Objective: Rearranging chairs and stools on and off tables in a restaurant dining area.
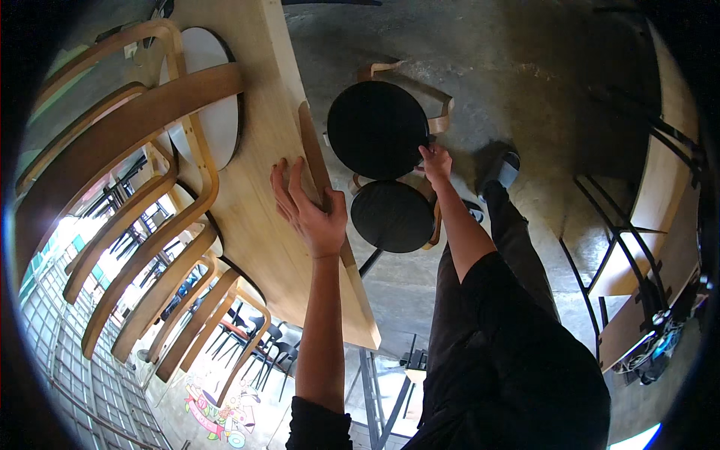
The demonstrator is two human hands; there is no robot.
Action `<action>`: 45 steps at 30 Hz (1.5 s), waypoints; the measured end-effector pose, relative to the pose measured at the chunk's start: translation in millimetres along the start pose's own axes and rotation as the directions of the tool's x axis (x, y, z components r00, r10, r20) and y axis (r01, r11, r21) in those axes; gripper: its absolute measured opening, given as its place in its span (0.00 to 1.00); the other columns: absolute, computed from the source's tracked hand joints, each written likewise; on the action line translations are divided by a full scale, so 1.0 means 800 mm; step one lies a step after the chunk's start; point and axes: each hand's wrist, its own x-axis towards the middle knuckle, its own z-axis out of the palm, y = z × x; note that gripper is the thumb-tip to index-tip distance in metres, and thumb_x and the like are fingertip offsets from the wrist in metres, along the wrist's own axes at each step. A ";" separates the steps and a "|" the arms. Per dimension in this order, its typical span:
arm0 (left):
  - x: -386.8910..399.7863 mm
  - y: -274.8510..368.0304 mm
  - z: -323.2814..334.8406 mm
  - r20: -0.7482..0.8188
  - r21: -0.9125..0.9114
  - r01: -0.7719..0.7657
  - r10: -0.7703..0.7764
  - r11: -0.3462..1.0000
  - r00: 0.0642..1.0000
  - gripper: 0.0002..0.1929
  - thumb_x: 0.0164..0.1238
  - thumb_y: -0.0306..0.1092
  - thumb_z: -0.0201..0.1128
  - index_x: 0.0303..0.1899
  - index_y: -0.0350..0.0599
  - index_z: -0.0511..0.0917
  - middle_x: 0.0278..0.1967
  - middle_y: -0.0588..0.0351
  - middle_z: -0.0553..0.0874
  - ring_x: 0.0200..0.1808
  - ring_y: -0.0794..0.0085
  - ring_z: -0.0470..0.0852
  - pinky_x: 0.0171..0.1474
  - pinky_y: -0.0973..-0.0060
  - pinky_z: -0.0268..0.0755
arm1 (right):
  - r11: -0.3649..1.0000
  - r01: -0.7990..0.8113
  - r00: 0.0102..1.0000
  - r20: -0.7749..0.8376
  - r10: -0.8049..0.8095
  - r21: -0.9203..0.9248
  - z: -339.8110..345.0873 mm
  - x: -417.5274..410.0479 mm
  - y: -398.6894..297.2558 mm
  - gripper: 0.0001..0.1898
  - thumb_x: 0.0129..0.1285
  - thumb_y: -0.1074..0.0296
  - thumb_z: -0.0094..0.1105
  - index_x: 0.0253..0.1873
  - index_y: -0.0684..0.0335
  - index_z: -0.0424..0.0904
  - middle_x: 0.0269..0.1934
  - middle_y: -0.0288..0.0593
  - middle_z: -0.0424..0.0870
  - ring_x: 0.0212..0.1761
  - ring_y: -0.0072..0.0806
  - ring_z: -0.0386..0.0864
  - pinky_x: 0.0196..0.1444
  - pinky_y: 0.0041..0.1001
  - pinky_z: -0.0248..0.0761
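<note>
My right hand grips the edge of a round stool with a black seat and bent wooden legs, which stands on the concrete floor beside a long wooden table. Just nearer to me is a second stool with a smaller-looking dark round seat; its wooden legs are partly hidden. Over the table's edge, my left hand is spread with its fingers apart and holds nothing. Whether its fingertips touch the tabletop I cannot tell. Several stools lie upside down on the table, their bent wooden legs pointing up and left.
At the right are thin black metal legs beside a wooden tabletop, with tangled cables below. Black chairs stand beyond the table's near end. A metal grille runs along the lower left.
</note>
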 end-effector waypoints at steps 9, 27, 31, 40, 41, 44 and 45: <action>0.002 0.022 0.022 -0.026 -0.072 -0.004 0.002 0.997 1.000 0.31 0.50 0.35 0.58 0.62 0.49 0.67 0.65 0.42 0.64 0.68 0.45 0.59 0.63 0.50 0.54 | 0.765 0.124 0.927 0.348 0.138 -0.632 -0.111 0.077 -0.034 0.15 0.68 0.57 0.52 0.48 0.64 0.76 0.36 0.48 0.84 0.33 0.34 0.84 0.30 0.36 0.79; -0.001 0.003 -0.007 -0.023 -0.111 0.110 -0.113 0.988 0.993 0.36 0.46 0.39 0.66 0.63 0.57 0.67 0.65 0.51 0.64 0.69 0.55 0.59 0.69 0.55 0.51 | 0.270 0.961 0.190 0.574 -0.796 0.056 0.157 -0.183 -0.459 0.22 0.51 0.67 0.69 0.48 0.65 0.70 0.42 0.50 0.79 0.47 0.31 0.77 0.48 0.30 0.69; -0.003 0.007 -0.006 -0.052 -0.207 0.111 -0.124 0.972 0.991 0.35 0.45 0.38 0.66 0.62 0.58 0.68 0.66 0.51 0.64 0.70 0.56 0.59 0.70 0.56 0.49 | 0.333 0.941 0.279 0.439 -0.854 0.050 0.150 -0.189 -0.425 0.15 0.55 0.70 0.64 0.45 0.66 0.70 0.37 0.50 0.79 0.44 0.27 0.78 0.46 0.28 0.70; -0.016 -0.001 -0.002 0.036 -0.198 0.120 -0.115 0.973 0.993 0.37 0.50 0.40 0.65 0.66 0.64 0.63 0.66 0.52 0.64 0.69 0.60 0.60 0.69 0.59 0.48 | 0.225 0.946 0.306 0.412 -0.858 -0.233 0.091 -0.210 -0.355 0.13 0.55 0.77 0.65 0.41 0.64 0.68 0.35 0.36 0.73 0.35 0.21 0.72 0.38 0.22 0.67; -0.011 0.000 -0.003 0.032 -0.204 0.120 -0.116 0.972 0.993 0.37 0.50 0.40 0.65 0.66 0.64 0.63 0.66 0.52 0.64 0.69 0.60 0.60 0.69 0.59 0.48 | 0.364 0.924 0.381 0.369 -0.848 -0.119 0.088 -0.213 -0.359 0.14 0.54 0.77 0.66 0.40 0.64 0.68 0.34 0.36 0.73 0.34 0.20 0.72 0.38 0.22 0.67; -0.011 -0.005 -0.012 0.006 -0.169 0.109 -0.110 0.980 0.994 0.38 0.51 0.40 0.64 0.68 0.64 0.61 0.64 0.51 0.66 0.68 0.59 0.61 0.69 0.58 0.49 | 0.577 0.816 0.536 0.325 -0.779 0.038 0.092 -0.272 -0.375 0.13 0.53 0.77 0.67 0.38 0.63 0.69 0.32 0.35 0.73 0.33 0.20 0.72 0.38 0.22 0.66; -0.011 -0.004 -0.011 0.002 -0.141 0.117 -0.118 0.983 0.993 0.38 0.52 0.40 0.63 0.68 0.64 0.60 0.63 0.51 0.66 0.67 0.58 0.62 0.68 0.58 0.49 | 0.652 0.755 0.605 0.313 -0.732 0.065 0.093 -0.292 -0.385 0.12 0.52 0.77 0.67 0.37 0.62 0.70 0.31 0.35 0.73 0.33 0.21 0.72 0.39 0.22 0.66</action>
